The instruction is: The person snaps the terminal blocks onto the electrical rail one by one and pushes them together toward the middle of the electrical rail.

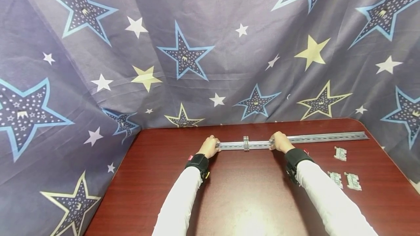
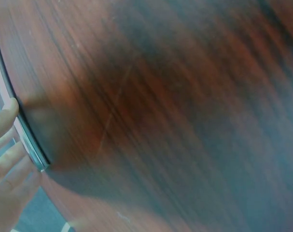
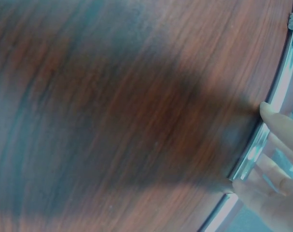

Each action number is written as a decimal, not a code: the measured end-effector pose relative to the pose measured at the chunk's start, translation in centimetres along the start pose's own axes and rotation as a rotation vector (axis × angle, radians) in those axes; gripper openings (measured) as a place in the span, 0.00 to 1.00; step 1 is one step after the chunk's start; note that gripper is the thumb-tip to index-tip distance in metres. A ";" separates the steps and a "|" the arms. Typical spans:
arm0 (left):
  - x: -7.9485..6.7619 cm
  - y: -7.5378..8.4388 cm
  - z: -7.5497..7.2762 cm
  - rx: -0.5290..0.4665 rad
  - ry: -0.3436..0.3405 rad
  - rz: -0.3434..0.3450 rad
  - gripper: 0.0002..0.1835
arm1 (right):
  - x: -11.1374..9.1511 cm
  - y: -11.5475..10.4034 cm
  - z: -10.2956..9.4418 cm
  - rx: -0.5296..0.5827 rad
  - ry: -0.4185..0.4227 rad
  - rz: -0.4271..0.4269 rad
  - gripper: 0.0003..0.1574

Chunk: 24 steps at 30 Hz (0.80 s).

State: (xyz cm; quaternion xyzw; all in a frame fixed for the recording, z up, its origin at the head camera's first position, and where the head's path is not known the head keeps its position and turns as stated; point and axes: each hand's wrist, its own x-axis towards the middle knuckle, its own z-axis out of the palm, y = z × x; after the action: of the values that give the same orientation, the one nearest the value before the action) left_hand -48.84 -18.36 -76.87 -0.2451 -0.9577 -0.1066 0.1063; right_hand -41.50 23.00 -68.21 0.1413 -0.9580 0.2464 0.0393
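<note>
A short slotted metal DIN rail [image 1: 231,146] lies crosswise on the table, with thin grey terminal blocks [image 1: 246,143] clipped on near its middle. My left hand [image 1: 209,146] pinches the rail's left end; in the left wrist view the thumb [image 2: 6,116] is on the near edge and the fingers on the far side. At the other end my right hand [image 1: 280,142] grips the same rail, its thumb [image 3: 276,118] along the near edge. Behind the right hand, a longer slotted rail [image 1: 328,137] extends to the right.
Three loose pale terminal blocks lie at the right: one upper block [image 1: 340,153], and lower down a left block [image 1: 336,179] and a right block [image 1: 353,181]. The red-brown table [image 1: 157,177] ends at a star-patterned curtain [image 1: 203,94] behind it.
</note>
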 end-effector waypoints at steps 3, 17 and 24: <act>0.9 -2.0 2.9 0.001 -0.002 -0.011 0.23 | 0.0 -0.3 -0.3 0.018 -0.019 0.009 0.26; -2.4 8.5 -13.4 -0.036 -0.073 -0.038 0.19 | 1.0 -0.9 -0.6 0.015 -0.022 0.075 0.26; -1.5 5.7 -9.8 -0.061 -0.052 -0.007 0.21 | 3.8 4.6 3.8 0.005 -0.026 0.047 0.34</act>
State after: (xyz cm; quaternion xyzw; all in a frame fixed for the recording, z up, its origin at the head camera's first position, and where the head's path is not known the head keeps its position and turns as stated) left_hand -43.26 -16.63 -66.99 -0.2475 -0.9574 -0.1296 0.0734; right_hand -46.46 24.11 -73.14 0.1219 -0.9609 0.2478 0.0206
